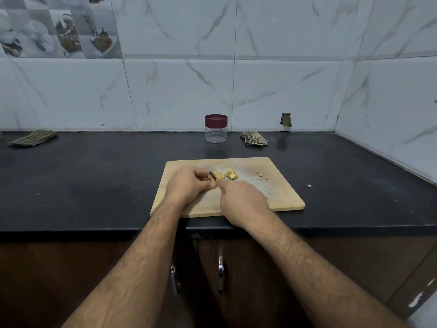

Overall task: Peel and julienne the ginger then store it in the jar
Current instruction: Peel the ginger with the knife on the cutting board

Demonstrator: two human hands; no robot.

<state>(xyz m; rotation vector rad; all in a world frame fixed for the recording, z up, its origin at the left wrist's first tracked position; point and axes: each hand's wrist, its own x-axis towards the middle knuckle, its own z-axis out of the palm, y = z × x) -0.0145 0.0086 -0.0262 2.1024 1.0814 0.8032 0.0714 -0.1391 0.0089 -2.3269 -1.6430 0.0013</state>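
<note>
A wooden cutting board lies on the black counter. My left hand pinches a small piece of ginger against the board, fingers curled over it. My right hand grips a small knife whose blade rests across that ginger. Cut yellow ginger pieces lie just right of the blade. Small scraps sit further right on the board. The clear jar with a maroon lid stands shut behind the board near the wall.
A crumpled checked cloth lies right of the jar, and a folded cloth sits at the far left. One ginger bit lies on the counter off the board. Cabinet handles are below the counter edge.
</note>
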